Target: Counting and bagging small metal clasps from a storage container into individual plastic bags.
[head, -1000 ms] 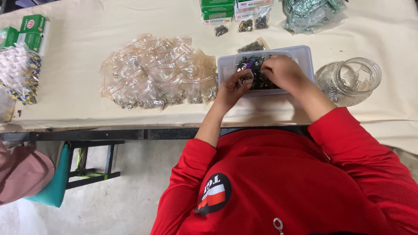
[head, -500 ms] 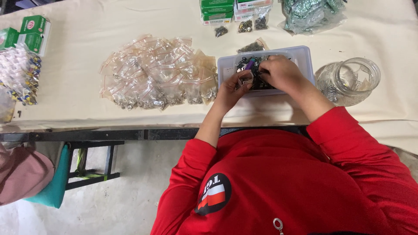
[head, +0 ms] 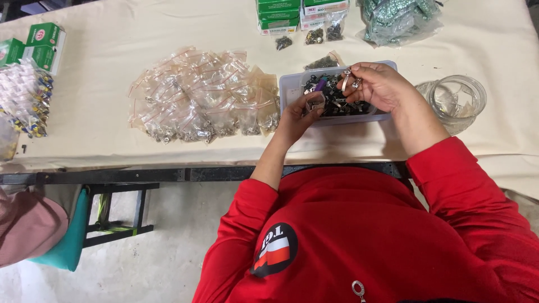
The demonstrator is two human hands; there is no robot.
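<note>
Our right fingers (head: 355, 78) pinch small metal clips (head: 349, 77) above the white tray (head: 292, 84); our left fingers (head: 312, 101) close on one small piece at the tray's near edge. Left of the tray lies a heap of clear bags (head: 202, 95). We judge a loose pinch could drop clips onto the worktop (head: 112, 73).

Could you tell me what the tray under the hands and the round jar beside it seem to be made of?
The tray looks like translucent, frosted plastic: milky walls, rounded rim. The jar is clear and glossy, glass or hard plastic; the cloth shows through it. The small parts inside the tray glint like metal.
</note>
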